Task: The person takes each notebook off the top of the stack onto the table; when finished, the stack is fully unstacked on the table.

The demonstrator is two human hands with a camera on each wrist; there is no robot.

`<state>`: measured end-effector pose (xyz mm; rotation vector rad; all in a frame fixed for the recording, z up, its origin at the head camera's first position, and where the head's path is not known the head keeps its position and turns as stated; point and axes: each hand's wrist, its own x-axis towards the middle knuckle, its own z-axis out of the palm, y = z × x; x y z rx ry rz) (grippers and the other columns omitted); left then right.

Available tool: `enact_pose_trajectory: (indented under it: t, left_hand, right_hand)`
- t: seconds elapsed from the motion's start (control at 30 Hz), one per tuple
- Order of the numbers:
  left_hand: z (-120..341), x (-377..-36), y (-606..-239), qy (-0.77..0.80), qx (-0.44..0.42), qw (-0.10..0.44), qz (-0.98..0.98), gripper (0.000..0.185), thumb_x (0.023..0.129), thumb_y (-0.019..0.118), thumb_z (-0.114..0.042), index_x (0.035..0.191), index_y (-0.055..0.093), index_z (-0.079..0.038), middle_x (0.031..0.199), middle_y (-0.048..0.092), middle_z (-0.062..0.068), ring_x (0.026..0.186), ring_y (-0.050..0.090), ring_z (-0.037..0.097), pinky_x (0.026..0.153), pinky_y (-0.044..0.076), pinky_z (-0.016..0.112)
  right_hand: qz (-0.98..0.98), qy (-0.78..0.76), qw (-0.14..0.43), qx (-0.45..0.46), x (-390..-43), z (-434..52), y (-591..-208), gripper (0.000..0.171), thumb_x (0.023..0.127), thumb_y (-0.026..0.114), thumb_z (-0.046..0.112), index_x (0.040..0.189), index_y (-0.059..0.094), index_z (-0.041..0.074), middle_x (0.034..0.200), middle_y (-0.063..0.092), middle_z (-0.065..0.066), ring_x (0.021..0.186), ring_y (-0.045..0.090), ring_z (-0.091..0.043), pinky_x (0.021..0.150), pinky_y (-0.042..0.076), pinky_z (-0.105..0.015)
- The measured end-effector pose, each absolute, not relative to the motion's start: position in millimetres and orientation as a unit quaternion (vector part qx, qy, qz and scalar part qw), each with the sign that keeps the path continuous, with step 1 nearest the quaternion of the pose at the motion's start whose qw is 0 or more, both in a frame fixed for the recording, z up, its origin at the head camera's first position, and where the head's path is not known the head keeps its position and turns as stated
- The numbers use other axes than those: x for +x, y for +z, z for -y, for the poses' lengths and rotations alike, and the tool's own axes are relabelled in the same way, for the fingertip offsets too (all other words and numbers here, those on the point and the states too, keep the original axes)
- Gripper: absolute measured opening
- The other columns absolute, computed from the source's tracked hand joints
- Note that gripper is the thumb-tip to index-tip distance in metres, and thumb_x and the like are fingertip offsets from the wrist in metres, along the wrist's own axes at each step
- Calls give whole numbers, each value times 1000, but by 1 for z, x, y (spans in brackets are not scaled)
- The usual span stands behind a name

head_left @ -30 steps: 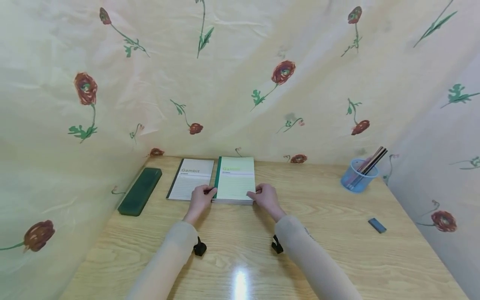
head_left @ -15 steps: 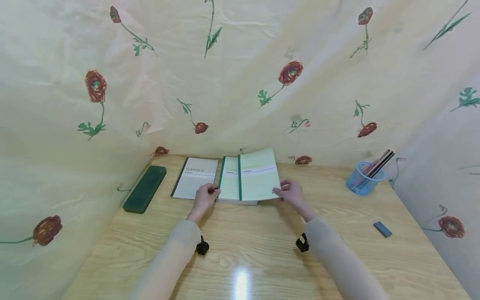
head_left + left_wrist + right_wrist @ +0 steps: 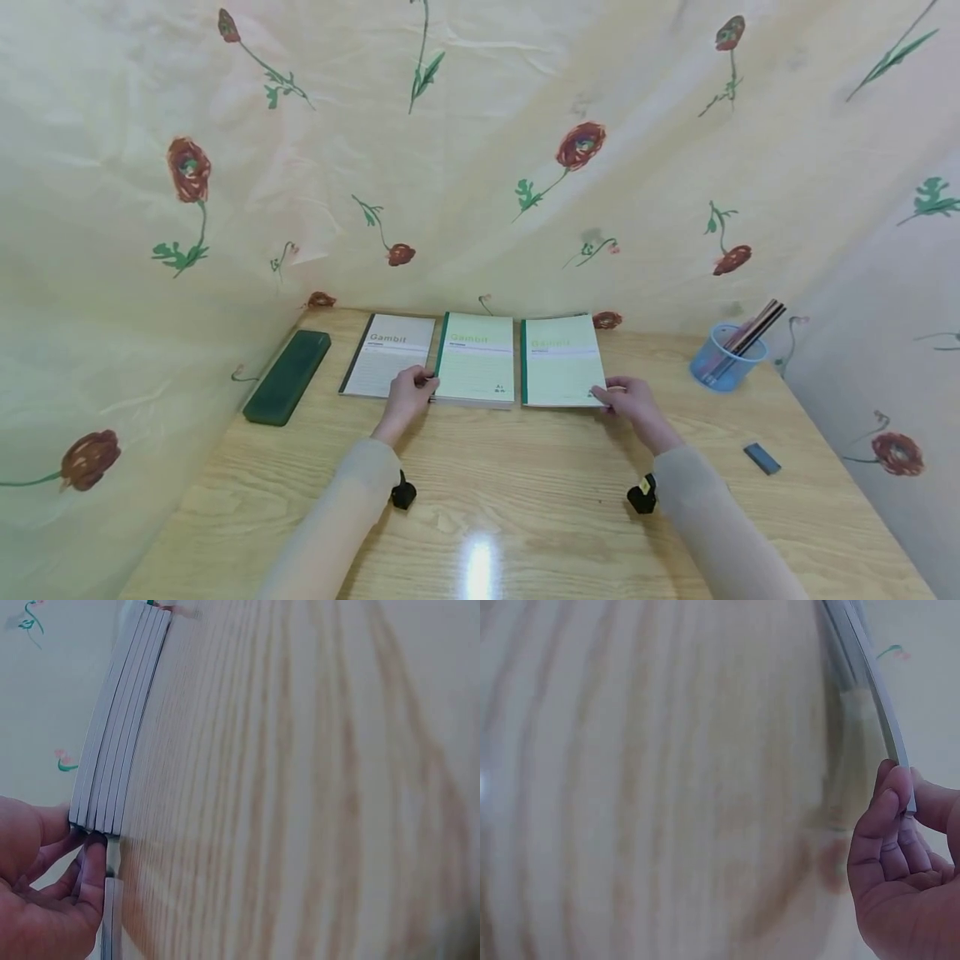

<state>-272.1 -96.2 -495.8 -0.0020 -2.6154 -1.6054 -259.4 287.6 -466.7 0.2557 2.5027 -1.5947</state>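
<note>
Three notebooks lie side by side at the back of the wooden table (image 3: pixel 525 500). A grey-white notebook (image 3: pixel 387 355) marked Gambit is on the left. In the middle is a stack of light green notebooks (image 3: pixel 476 371); my left hand (image 3: pixel 408 398) holds its near left corner, thumb on top and fingers at the edges of the stack (image 3: pixel 112 761). To the right lies a single light green notebook (image 3: pixel 561 361). My right hand (image 3: pixel 628 398) pinches its near right corner, and the right wrist view shows that thin notebook (image 3: pixel 870 682) between thumb and fingers.
A dark green pencil case (image 3: pixel 288 377) lies at the left by the flowered cloth wall (image 3: pixel 480 167). A blue mesh cup (image 3: pixel 724 358) with pencils stands at the back right. A small dark eraser (image 3: pixel 762 458) lies near the right edge.
My right hand has lifted the top green notebook off the stack and carried it right, laying it flat beside the stack. My left hand has stayed at the stack's corner.
</note>
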Motion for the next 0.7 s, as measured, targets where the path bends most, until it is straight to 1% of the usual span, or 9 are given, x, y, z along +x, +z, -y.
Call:
enact_pose_trajectory:
  t: [0.2,0.3,0.43,0.57,0.7]
  left_hand:
    - [97,-272,-496,-517,0,34,856,17,97,64,-10,106,68,4,96,67,14,90,59,26,81,49,40]
    - [97,-273,-497,-516,-2,35,856,17,97,64,-10,106,68,4,96,67,13,89,59,26,80,49,40]
    - [98,-274,-499,-518,-2,34,855,17,97,64,-10,105,68,4,95,66,13,88,58,25,79,49,39]
    - [98,-275,-500,-520,-7,38,853,17,97,64,-10,105,68,5,94,66,13,87,59,25,78,49,39]
    - [99,-275,-502,-518,-10,39,854,17,97,64,-9,106,68,5,94,66,13,88,59,25,78,50,39]
  right_hand:
    - [-848,-513,84,103,-260,-286,-476,47,97,66,18,127,50,-14,85,64,-8,67,61,-11,64,52,-24]
    - [-859,-498,71,93,-260,-284,-477,43,95,68,15,121,52,-16,85,66,-11,64,63,-10,61,53,-24]
    - [-880,-465,54,82,-258,-281,-477,37,93,69,13,113,58,-15,84,68,-14,61,64,-11,59,54,-24]
    - [-901,-423,47,81,-257,-277,-477,31,92,70,15,107,62,-11,86,67,-15,62,65,-13,59,53,-26]
    - [-918,-386,38,84,-256,-275,-477,32,91,71,18,104,64,-10,88,67,-16,62,63,-14,58,50,-27]
